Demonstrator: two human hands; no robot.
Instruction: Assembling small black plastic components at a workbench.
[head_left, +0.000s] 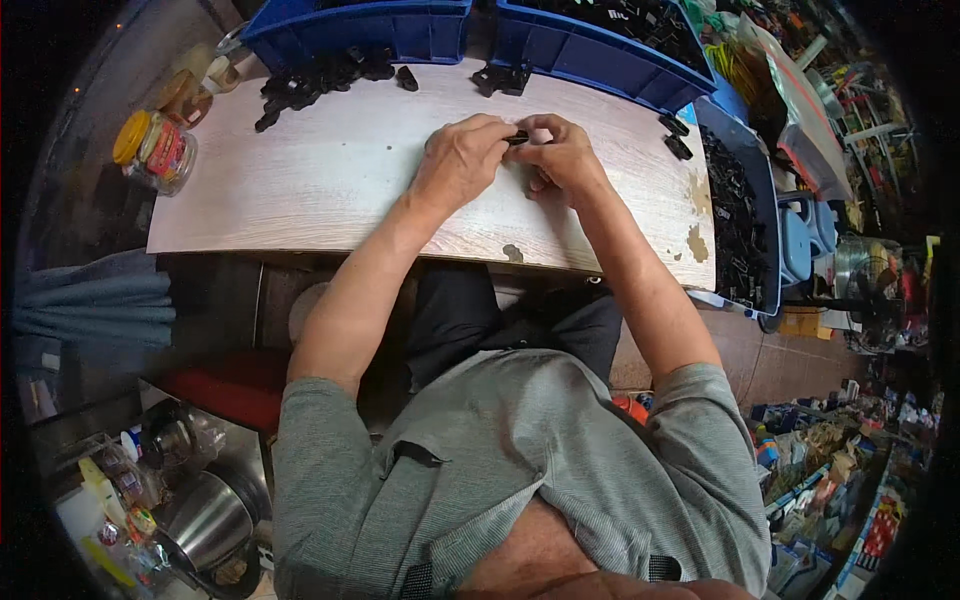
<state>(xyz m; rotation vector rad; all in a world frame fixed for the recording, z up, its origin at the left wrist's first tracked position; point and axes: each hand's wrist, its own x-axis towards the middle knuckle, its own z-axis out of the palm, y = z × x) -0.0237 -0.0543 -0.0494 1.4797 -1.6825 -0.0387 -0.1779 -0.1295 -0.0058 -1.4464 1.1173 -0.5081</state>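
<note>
At left, we find a heap of black parts (310, 88) on the table (290, 195). At centre, the left hand (464, 162), fingers curled nearly closed, pinches a small black piece (517, 138); the right hand (563, 158), fingers bent, meets its right end, but whether it grips we cannot tell. At right, two black pieces (678, 148) lie near the table's edge.

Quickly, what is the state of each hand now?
Left hand: closed, holding a small black part.
Right hand: curled at the same part; whether gripping cannot be told.

A workshop: blue crates (600, 62) of black parts (738, 215)
</note>
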